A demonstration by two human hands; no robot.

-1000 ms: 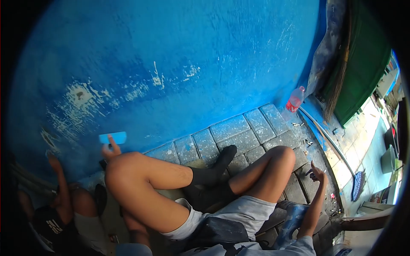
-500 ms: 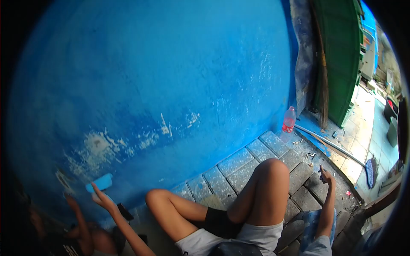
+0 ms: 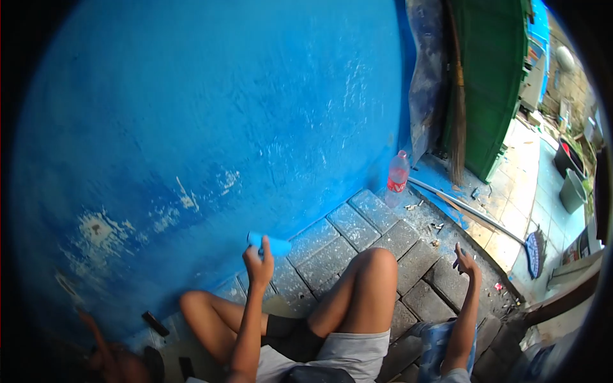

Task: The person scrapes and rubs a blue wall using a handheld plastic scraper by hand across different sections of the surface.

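Note:
My left hand (image 3: 258, 265) is raised in front of the lower blue wall, closed around a light blue, flat rectangular piece (image 3: 278, 246). Its thumb or a finger stands up along the near face. What the piece is exactly does not show. Out to the right, my right hand (image 3: 466, 262) hovers above the grey paving. One finger points up, and a thin dark thing (image 3: 456, 262) shows at the curled fingers, too small to name. Between the two arms my bent knees (image 3: 377, 268) rise over the paving blocks (image 3: 319, 268).
The blue wall (image 3: 223, 96) has peeled white patches (image 3: 99, 230). A plastic bottle (image 3: 398, 172) with red at its lower part stands in the corner. Nearby are a broom (image 3: 458, 121), a green door (image 3: 488, 89) and a long-handled blue brush (image 3: 535, 252). Another person's arm (image 3: 96, 332) reaches up at lower left.
My left hand has swung right with the light blue piece, from beside the peeled patch to near the paving. The view has turned right. My right hand stays out to the side.

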